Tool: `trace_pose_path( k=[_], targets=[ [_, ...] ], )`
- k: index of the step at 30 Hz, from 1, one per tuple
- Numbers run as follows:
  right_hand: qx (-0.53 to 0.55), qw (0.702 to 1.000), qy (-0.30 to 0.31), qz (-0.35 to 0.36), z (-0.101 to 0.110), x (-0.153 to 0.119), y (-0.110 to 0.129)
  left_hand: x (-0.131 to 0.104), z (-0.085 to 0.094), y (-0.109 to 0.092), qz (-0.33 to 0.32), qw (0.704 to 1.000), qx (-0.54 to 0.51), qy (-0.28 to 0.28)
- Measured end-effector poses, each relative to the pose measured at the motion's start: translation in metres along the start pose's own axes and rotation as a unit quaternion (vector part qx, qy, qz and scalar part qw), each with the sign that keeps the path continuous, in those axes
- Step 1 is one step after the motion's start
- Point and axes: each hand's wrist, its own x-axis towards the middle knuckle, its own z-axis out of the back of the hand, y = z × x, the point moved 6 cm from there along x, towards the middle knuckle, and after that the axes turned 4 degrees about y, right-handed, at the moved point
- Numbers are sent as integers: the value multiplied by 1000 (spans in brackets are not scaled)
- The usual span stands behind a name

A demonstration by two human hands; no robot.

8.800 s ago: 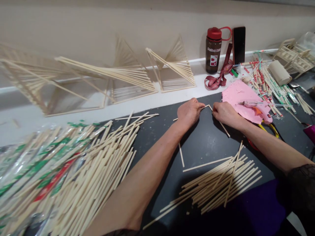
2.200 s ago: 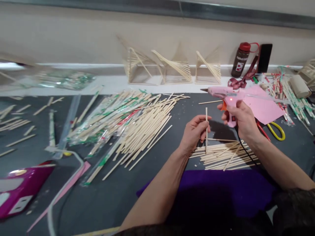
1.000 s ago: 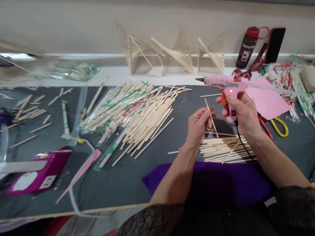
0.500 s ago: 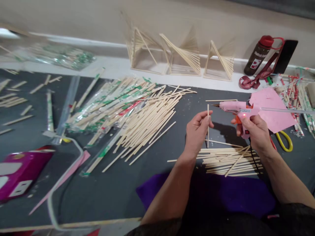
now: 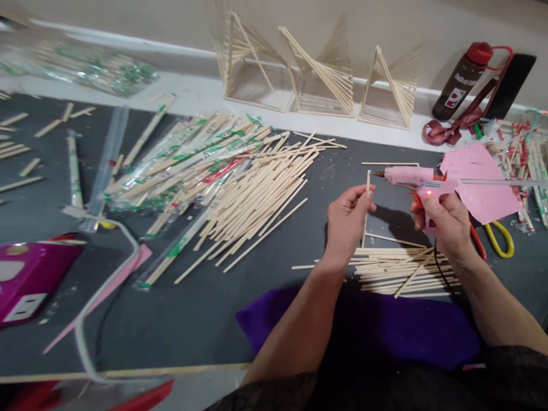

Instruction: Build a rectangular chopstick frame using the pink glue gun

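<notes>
My left hand (image 5: 349,220) pinches a thin wooden stick (image 5: 369,178) that stands nearly upright in the view. In my right hand (image 5: 449,220) is a pink glue gun (image 5: 409,176), its lit red light showing and a clear glue stick poking from its back. The gun's dark nozzle points left and is at the upper end of the held stick, touching or very close. One stick (image 5: 389,164) lies just behind the nozzle, and another (image 5: 396,240) lies below the gun. Nearer my body is a pile of loose sticks (image 5: 385,268), partly under my forearm.
Left of my hands are loose sticks (image 5: 257,205) and plastic-wrapped bundles (image 5: 171,154). Stick frames (image 5: 319,74) stand along the wall, with a bottle (image 5: 462,80) to their right. Pink paper (image 5: 482,182) and yellow-handled scissors (image 5: 500,240) lie right. Purple cloth (image 5: 274,319) is near me.
The glue gun's nozzle and the upper end of the held stick have come together. The whole view has shifted slightly.
</notes>
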Motion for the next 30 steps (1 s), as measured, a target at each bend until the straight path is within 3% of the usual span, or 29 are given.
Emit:
trace_pose_path(
  k=[30],
  targets=[
    [-15, 1000, 0, 25, 3, -1, -5, -3, -3, -3, -7, 1000, 2, 5]
  ],
)
